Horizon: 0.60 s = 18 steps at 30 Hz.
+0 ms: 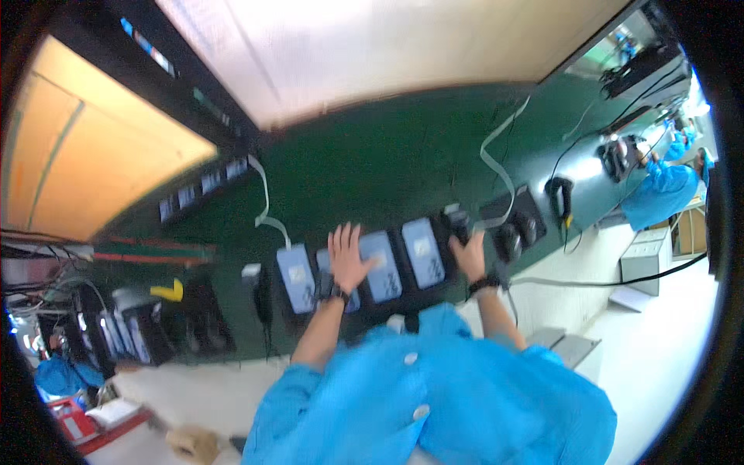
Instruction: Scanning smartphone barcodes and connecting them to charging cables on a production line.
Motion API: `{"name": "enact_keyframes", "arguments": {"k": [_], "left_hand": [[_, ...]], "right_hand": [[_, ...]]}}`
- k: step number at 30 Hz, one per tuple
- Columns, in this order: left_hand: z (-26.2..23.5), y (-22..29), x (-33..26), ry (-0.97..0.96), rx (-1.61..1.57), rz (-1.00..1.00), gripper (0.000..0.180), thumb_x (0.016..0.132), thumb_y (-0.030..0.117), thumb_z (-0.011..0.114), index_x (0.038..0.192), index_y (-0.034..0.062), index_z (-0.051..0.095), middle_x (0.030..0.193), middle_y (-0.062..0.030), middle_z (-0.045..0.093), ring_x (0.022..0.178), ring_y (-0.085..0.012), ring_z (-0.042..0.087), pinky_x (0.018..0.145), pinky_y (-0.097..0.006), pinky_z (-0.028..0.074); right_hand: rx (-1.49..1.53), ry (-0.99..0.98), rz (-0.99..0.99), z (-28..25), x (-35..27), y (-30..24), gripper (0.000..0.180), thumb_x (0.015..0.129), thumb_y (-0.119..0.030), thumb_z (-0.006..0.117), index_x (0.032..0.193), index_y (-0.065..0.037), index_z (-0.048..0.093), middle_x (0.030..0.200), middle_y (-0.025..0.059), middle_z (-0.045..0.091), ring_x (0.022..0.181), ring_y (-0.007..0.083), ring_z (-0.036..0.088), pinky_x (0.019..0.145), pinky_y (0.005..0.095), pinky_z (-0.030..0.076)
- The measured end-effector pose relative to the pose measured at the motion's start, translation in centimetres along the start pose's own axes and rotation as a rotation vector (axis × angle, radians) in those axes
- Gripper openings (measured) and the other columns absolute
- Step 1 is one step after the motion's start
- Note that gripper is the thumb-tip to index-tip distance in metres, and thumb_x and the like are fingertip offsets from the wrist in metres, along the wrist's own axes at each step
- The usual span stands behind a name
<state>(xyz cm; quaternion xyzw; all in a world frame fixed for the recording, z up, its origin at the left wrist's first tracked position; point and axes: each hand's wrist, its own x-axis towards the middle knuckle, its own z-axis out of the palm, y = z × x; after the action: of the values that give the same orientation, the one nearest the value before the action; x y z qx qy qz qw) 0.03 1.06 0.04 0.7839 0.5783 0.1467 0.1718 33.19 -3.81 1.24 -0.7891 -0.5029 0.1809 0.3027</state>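
Several light-blue phone-like slabs with pale labels lie in a row on a dark mat, among them the leftmost slab (296, 279) and the rightmost slab (423, 252). My left hand (349, 262) is laid flat over the second slab, partly hiding it; its fingers are stretched out, and the thumb reaches the third slab (384, 275). To the right of the row, my right hand (470, 257) has thumb and fingers apart beside a small black device (457, 223). A white cable (500, 159) ends at its fingertips; whether they touch it I cannot tell.
Another white cable (265, 194) runs to the leftmost slab. Black handheld devices lie to the left (262, 298) and right (562, 200) on the green bench (349, 170). Dark rounded objects (518, 232) sit by my right hand. A co-worker in blue (663, 194) is at the far right.
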Motion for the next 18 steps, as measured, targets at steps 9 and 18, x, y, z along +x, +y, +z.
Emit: {"name": "enact_keyframes", "arguments": {"k": [9, 18], "left_hand": [[-0.6, 0.8, 0.5, -0.120, 0.012, -0.110, 0.096, 0.066, 0.056, 0.079, 0.143, 0.0133, 0.040, 0.140, -0.0137, 0.042, 0.137, -0.0335, 0.032, 0.119, -0.053, 0.013], [0.8, 0.0, 0.4, 0.037, -0.024, -0.065, 0.095, 0.061, 0.050, 0.085, 0.138, 0.0144, 0.043, 0.134, -0.0096, 0.045, 0.134, -0.0307, 0.035, 0.118, -0.052, 0.015]], "right_hand": [[0.093, 0.003, 0.043, -0.2, -2.2, 1.5, 0.048, 0.076, -0.013, 0.069, 0.108, 0.000, 0.036, 0.082, 0.0225, 0.062, 0.069, 0.0379, 0.066, 0.061, 0.0428, 0.053], [0.315, -0.344, -0.021, -2.6, -7.0, -4.7, 0.044, 0.077, -0.007, 0.068, 0.108, -0.002, 0.036, 0.088, 0.0173, 0.052, 0.076, 0.0303, 0.059, 0.065, 0.0405, 0.047]]}}
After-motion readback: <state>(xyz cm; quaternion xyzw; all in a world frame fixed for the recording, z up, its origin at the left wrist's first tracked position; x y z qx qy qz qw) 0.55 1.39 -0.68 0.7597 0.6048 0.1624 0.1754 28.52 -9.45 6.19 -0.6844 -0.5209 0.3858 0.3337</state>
